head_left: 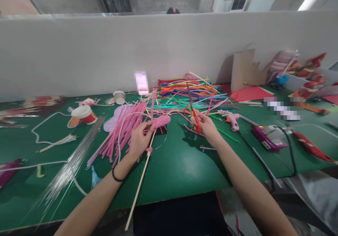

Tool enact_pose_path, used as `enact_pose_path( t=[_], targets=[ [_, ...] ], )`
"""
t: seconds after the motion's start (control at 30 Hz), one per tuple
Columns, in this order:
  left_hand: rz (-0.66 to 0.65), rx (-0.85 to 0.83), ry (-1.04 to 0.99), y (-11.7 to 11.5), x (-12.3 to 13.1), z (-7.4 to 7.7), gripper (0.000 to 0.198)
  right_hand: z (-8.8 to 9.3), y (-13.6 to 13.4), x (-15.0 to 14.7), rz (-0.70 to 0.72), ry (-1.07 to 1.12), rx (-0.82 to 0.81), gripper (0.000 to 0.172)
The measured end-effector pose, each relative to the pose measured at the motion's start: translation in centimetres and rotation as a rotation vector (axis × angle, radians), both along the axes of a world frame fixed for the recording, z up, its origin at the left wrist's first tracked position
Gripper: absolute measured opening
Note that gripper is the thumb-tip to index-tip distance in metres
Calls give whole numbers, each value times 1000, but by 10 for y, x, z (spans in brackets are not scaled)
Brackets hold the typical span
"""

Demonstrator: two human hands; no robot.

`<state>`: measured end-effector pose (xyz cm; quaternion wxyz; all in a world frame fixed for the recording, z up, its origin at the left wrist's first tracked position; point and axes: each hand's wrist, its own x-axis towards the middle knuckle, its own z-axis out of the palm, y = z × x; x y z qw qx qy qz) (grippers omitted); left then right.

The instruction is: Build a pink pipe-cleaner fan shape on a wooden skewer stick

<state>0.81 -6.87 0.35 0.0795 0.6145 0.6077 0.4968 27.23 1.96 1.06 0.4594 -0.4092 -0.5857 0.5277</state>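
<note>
My left hand [141, 137] pinches a pink pipe-cleaner piece [161, 122], a flat rounded shape made of rows side by side. A thin wooden stick [138, 190] runs down from it towards the table's front edge, with a small pink wrap partway along. In my right hand [207, 125] is a pair of scissors [192, 107] with orange-red handles, its blades pointing up and away from me. Beneath and beside my left hand lies a spread of pink pipe cleaners [124, 130]. Beyond both hands is a heap of many-coloured pipe cleaners [182, 95].
On the green table [182, 172], a bundle of thin wires [76, 158] and a paper cup [86, 114] lie left. At right are a pink glue gun [232, 120], a purple power strip [266, 137] with cables, and red sheets [250, 93]. A white partition [105, 53] stands behind.
</note>
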Motion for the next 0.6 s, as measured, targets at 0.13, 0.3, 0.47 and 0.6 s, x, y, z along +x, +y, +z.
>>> enact_pose_path(
  t=[0.13, 0.3, 0.47, 0.6],
  targets=[
    [10, 63, -280, -3, 3, 13, 23, 1, -11, -9, 63, 39, -17, 45],
    [-196, 58, -886, -5, 11, 29, 20, -3, -14, -17, 32, -45, 20, 48],
    [-334, -194, -1158, 0, 13, 19, 21, -5, -13, -15, 22, -53, 58, 43],
    [-394, -302, -1158, 3, 14, 11, 30, -12, -10, -16, -45, -71, 135, 42]
  ],
)
